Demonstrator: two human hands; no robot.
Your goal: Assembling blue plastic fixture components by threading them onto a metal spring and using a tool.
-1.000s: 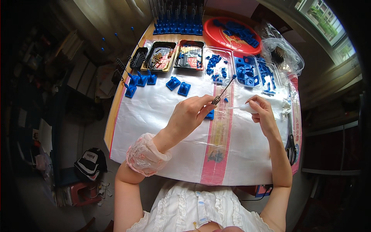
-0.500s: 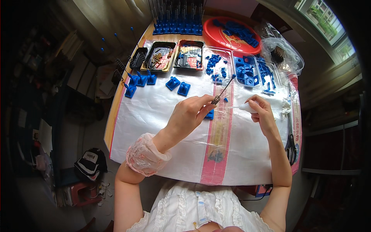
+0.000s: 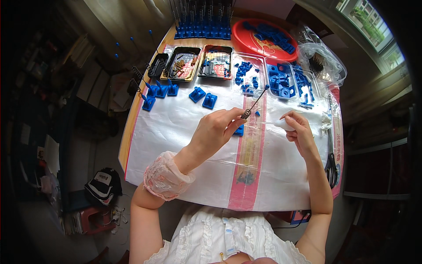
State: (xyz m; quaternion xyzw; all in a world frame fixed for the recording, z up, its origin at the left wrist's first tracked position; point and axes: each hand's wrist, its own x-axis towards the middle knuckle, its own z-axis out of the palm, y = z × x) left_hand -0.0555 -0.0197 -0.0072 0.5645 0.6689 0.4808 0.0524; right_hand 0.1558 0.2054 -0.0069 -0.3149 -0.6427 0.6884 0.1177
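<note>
My left hand (image 3: 215,127) pinches a dark coil spring (image 3: 246,113) between thumb and fingers. From the coil a thin rod slants up to the right, ending in a small blue ball (image 3: 267,87). To the right, my right hand (image 3: 302,134) is closed round a small white squeeze bottle (image 3: 284,123). Its thin, clear nozzle points left toward the spring and is hard to make out. A tiny blue piece (image 3: 257,113) lies on the sheet between the hands. Partly hidden under my left fingers is a blue plastic base (image 3: 239,130).
Trays of brass pins (image 3: 180,66), small metal parts (image 3: 217,66) and blue pieces (image 3: 244,72) line the far side. Behind them stand rows of sprung blue assemblies (image 3: 202,33) and a red basin (image 3: 239,39). Black scissors (image 3: 331,169) lie at the right edge. Several blue bases (image 3: 209,100) sit left.
My right hand has drawn slightly to the right with the white bottle, away from the spring. My left hand stays nearly still.
</note>
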